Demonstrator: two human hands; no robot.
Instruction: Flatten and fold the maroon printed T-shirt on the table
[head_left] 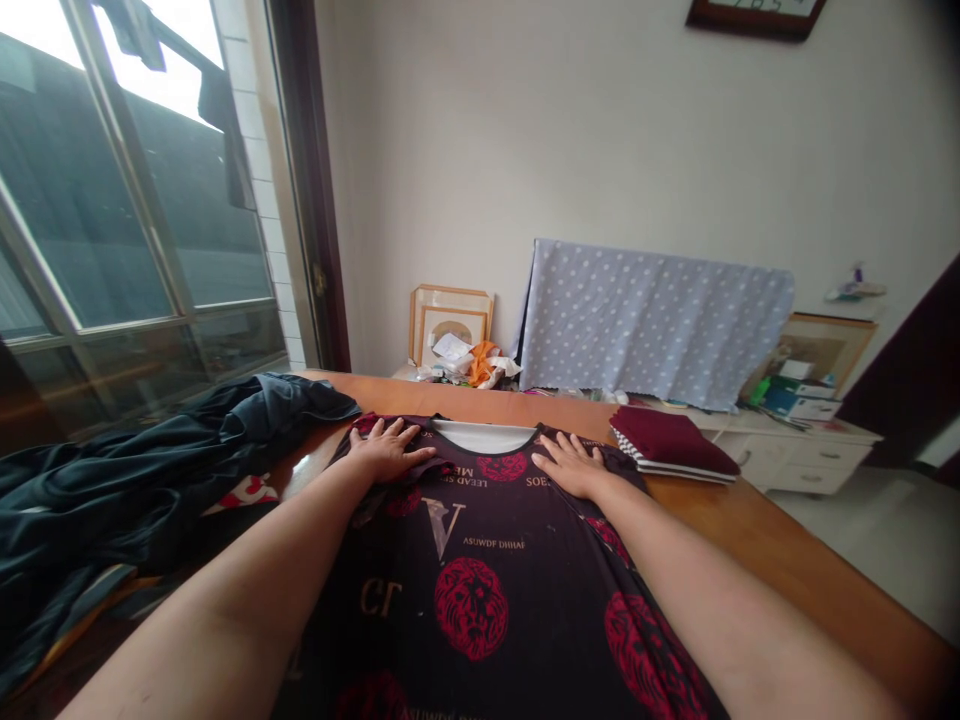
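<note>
A black T-shirt (517, 580) with red lion heads and pale lettering lies spread on the wooden table, its neckline at the far end. My left hand (386, 450) rests flat on the shirt's left shoulder, fingers spread. On the opposite shoulder, my right hand (574, 465) presses down with its fingers apart. Both arms reach forward over the cloth. Some fabric is folded over near the left hand. The shirt's near end runs out of view at the bottom.
Dark clothes (150, 480) are heaped on the left. A folded maroon and striped stack (675, 445) sits at the right on the table (795, 560). Beyond it stand a white cabinet (810, 465), a polka-dot cloth (645, 320) over something hidden and a picture frame (450, 310).
</note>
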